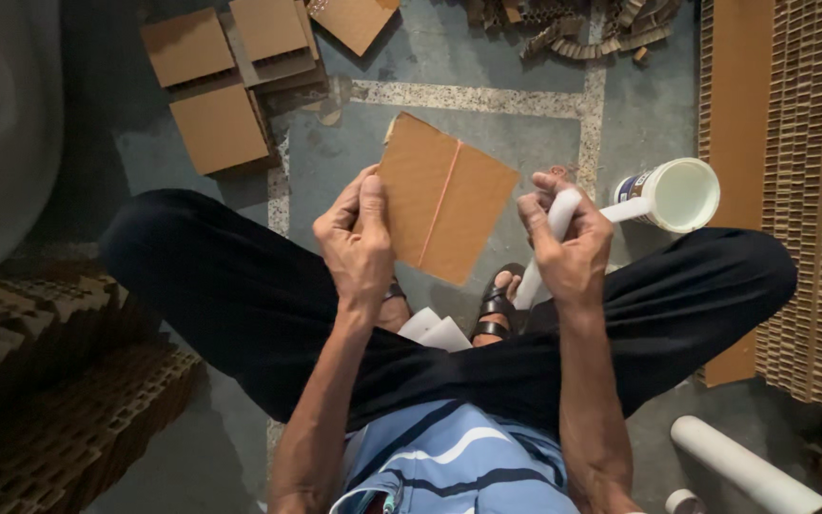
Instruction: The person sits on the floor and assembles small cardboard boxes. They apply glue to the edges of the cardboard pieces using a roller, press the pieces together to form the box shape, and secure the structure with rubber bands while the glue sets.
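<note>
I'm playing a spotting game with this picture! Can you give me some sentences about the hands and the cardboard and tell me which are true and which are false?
1. The left hand holds a folded brown cardboard piece. True.
2. The right hand is empty. False: it grips a white stick-like tool.
3. A white tub lies beside the right hand. True.
4. The tub has a lid on. False: its open mouth shows a white inside.
5. More cardboard squares lie on the floor ahead. True.
6. The person is standing. False: the person sits with legs crossed, a sandal showing.
</note>
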